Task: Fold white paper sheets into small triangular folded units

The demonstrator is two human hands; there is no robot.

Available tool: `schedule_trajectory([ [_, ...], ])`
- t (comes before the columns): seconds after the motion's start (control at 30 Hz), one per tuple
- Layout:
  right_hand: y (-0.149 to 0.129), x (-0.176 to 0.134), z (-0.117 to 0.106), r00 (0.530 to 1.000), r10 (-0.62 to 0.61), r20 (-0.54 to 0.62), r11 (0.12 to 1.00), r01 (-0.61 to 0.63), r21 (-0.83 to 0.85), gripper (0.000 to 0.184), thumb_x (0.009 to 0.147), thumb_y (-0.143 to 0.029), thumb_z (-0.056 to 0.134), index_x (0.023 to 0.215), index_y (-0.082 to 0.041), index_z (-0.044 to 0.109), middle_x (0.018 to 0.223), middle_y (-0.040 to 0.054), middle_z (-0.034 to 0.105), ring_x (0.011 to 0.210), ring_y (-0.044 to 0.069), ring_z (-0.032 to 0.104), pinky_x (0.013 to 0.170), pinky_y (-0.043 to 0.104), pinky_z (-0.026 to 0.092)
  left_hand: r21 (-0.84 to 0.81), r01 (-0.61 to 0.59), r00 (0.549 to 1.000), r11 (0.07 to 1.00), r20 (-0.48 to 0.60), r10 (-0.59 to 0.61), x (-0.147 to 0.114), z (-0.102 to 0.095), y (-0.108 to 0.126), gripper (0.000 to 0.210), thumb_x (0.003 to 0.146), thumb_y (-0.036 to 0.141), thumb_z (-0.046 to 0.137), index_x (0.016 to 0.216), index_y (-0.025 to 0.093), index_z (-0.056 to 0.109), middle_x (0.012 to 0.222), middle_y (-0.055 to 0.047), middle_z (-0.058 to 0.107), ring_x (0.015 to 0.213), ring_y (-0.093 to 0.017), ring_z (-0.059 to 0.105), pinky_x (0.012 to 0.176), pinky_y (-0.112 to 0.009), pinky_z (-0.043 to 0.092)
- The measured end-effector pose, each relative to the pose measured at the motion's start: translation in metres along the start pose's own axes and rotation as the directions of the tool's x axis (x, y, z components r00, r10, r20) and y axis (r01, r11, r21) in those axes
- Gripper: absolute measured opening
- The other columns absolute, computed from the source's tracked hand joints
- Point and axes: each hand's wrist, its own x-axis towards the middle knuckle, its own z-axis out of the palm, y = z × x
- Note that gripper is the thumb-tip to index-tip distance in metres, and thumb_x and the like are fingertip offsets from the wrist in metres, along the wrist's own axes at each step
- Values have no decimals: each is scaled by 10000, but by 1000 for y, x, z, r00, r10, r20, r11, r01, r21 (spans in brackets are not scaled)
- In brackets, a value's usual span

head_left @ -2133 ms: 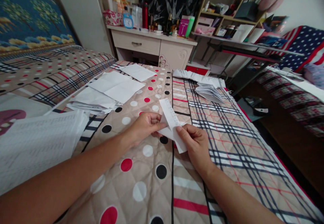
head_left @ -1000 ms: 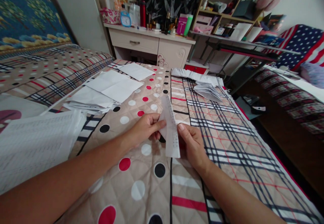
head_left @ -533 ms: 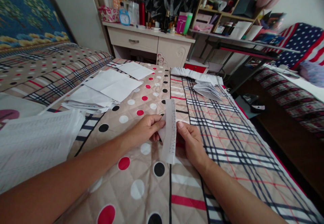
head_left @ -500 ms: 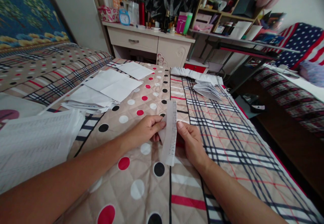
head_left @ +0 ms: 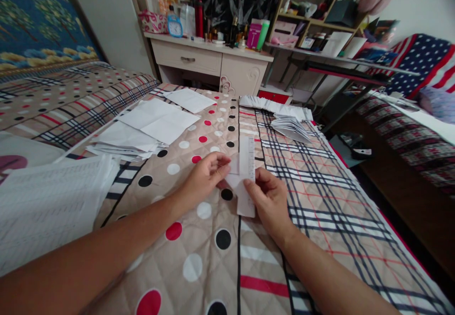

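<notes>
A narrow folded paper [head_left: 245, 196] stands between my hands above the bed, with a printed strip along its right edge. My right hand [head_left: 270, 201] pinches its lower right side, thumb in front and fingers curled behind. My left hand [head_left: 209, 172] is at the small flap on the paper's left, its thumb and bent fingers closed about the flap's edge. The fingertips behind the paper are partly hidden. Beyond my right hand lies a fanned bundle of folded papers [head_left: 290, 128].
White sheets [head_left: 163, 120] lie in a loose pile at left. Nearer, a stack of printed paper [head_left: 53, 206] sits beside my left forearm. A row of folded papers [head_left: 273, 106] lies at the bed's far edge. A cream dresser [head_left: 199, 59] stands beyond the patterned bedspread [head_left: 199, 267].
The folded paper has turned its broad face more toward me and moved slightly right. My right hand's grip is lower on it, and my left hand's fingers have shifted up along the flap.
</notes>
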Motion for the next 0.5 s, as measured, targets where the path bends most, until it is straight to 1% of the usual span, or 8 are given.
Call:
schedule_trajectory([
  [0.07,0,3,-4,974,-184,-131,969,157,-192,271,799,-217,598,585,-204,434,611,-28,445,578,116,410,539,258,329,114,-121,981,986,-141,136,-1,-1,1,248,828,391,652,873,171,548,823,9,570,689,-96,539,611,-196,451],
  [0.1,-1,4,-5,950,-277,-144,935,232,-268,286,785,-183,597,569,-204,411,638,-19,454,610,124,429,565,266,338,159,-154,972,975,-154,178,-2,-1,2,244,838,389,643,820,167,545,781,16,548,672,-90,512,608,-193,430],
  [0.13,-2,5,-5,928,-351,-123,899,298,-321,297,769,-155,597,559,-203,393,671,-8,470,645,132,451,591,275,351,171,-167,974,971,-121,189,-3,-1,3,265,854,405,621,779,163,541,738,21,530,648,-89,490,595,-195,414],
  [0.17,-4,5,-4,914,-397,-80,871,348,-346,299,760,-135,594,556,-203,386,706,3,487,676,139,473,610,280,364,149,-164,984,975,-45,173,-4,-1,4,293,868,428,596,761,160,544,710,20,524,631,-92,484,586,-202,406],
  [0.23,-8,3,-2,909,-414,42,851,403,-337,278,764,-123,582,569,-202,399,764,20,508,713,148,501,620,283,388,72,-131,981,989,155,119,-7,1,6,336,884,468,559,773,151,561,709,5,545,646,-107,512,601,-219,418],
  [0.3,-11,0,1,905,-394,158,854,424,-302,239,772,-141,584,596,-200,434,809,29,511,735,153,514,621,284,408,6,-108,953,994,285,102,-9,3,7,344,881,481,561,808,145,564,751,-13,572,698,-128,550,639,-234,435],
  [0.37,-13,-2,1,896,-387,219,857,437,-271,210,780,-179,598,622,-198,461,834,35,507,767,164,521,640,294,426,-38,-81,941,996,327,89,-11,5,8,328,872,471,583,835,147,550,792,-23,582,743,-143,569,673,-246,441],
  [0.5,-14,-2,-1,880,-395,264,860,455,-230,206,815,-252,596,649,-195,487,833,40,496,800,181,518,679,319,437,-80,-8,941,997,336,34,-14,4,10,305,865,451,593,849,153,526,831,-30,585,794,-162,581,732,-270,450],
])
